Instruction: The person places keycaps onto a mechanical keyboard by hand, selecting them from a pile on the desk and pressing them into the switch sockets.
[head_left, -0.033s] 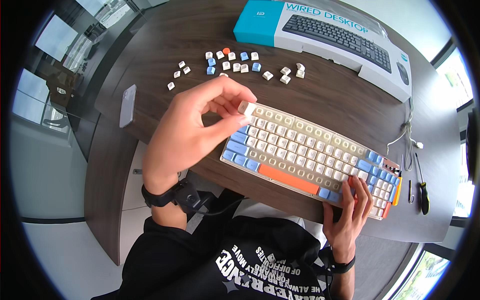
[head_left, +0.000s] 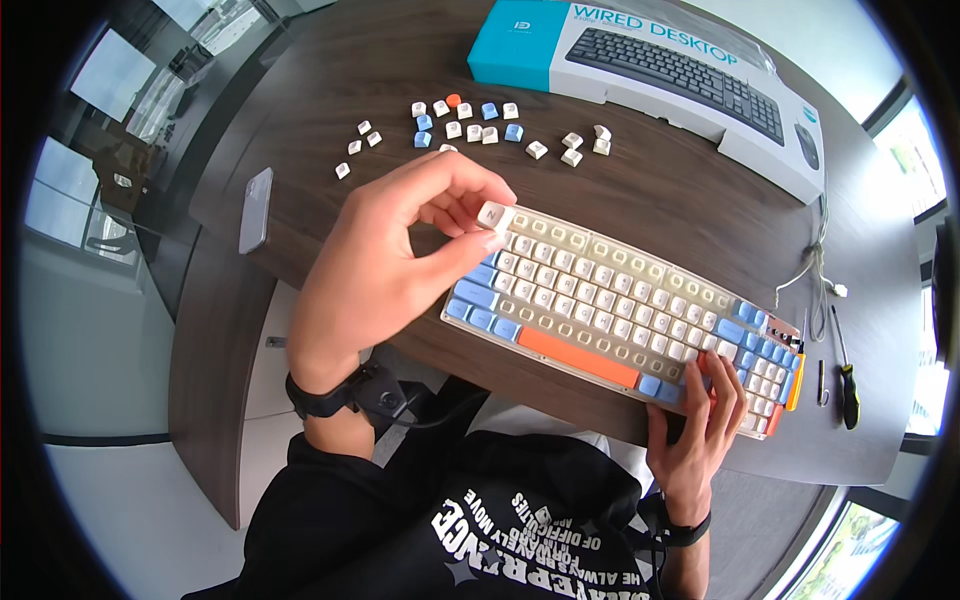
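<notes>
My left hand (head_left: 468, 215) pinches a white keycap (head_left: 492, 215) with its thumb and index finger, just over the top left corner of the white, blue and orange keyboard (head_left: 575, 345). Its other fingers curl behind. My right hand (head_left: 695, 430) lies on the right part of the keyboard, fingers bent and apart on the keys, thumb by the front edge. Several rows of the keyboard show translucent squares without white caps. Loose white keycaps (head_left: 536, 150), blue keycaps (head_left: 423, 140) and an orange round keycap (head_left: 453, 101) lie scattered on the dark wooden table (head_left: 300, 120) beyond it.
A teal and white keyboard box (head_left: 510, 60) lies at the back, a white phone (head_left: 254, 210) near the table's left edge. At the right are a coiled cable (head_left: 818, 270), a black and yellow screwdriver (head_left: 850, 395), a small metal tool (head_left: 821, 385) and a yellow tool (head_left: 796, 385).
The keycap in my left hand has turned very slightly, so more of its top shows. My left hand has shifted a touch; my right hand stays in place.
</notes>
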